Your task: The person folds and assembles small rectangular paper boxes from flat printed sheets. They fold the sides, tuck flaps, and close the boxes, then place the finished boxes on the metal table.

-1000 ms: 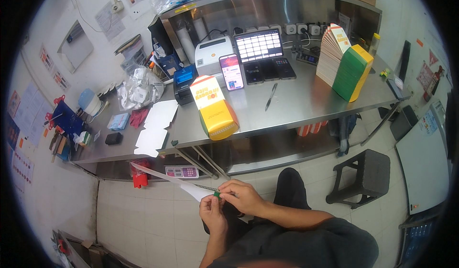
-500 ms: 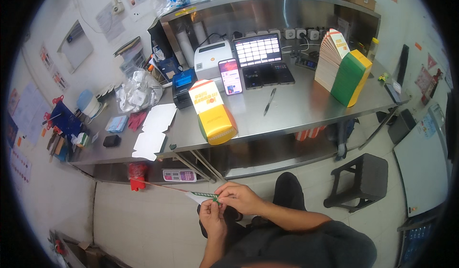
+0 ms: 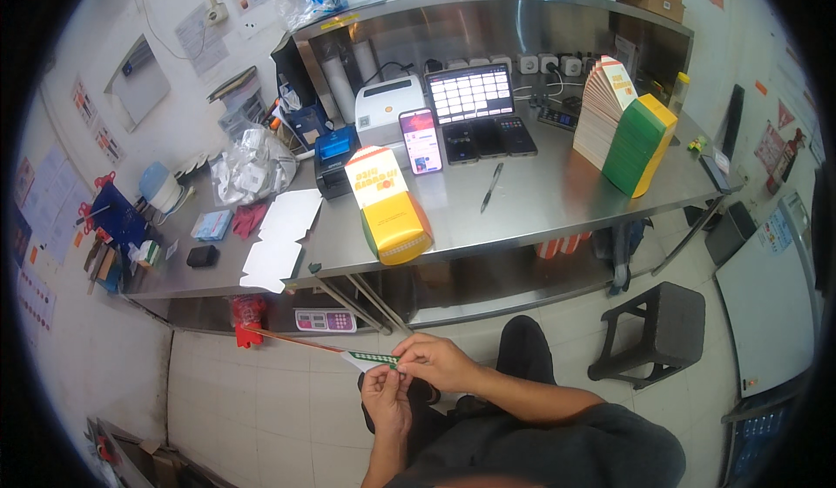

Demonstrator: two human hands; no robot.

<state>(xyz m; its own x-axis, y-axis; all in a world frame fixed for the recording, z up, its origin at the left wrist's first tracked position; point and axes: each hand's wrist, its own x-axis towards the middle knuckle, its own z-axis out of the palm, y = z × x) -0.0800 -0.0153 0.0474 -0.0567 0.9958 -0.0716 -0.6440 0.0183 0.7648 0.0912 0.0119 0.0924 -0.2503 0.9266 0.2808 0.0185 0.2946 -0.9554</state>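
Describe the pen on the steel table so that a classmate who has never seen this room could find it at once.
Start at the long steel table and find the open laptop against its back wall. Just in front of the laptop, on bare metal, lies the pen, slanted. It is the only thin dark stick there, lying between the yellow box and the green-and-yellow stack.

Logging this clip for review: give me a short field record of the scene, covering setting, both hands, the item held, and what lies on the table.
setting: steel table over a tiled floor, seen from above
left hand: pinches the lower edge of a small flat card piece
right hand: grips the same piece from the right
on table: open yellow carton, stack of flat cartons, pen, laptop, white flat blanks
beside: dark stool
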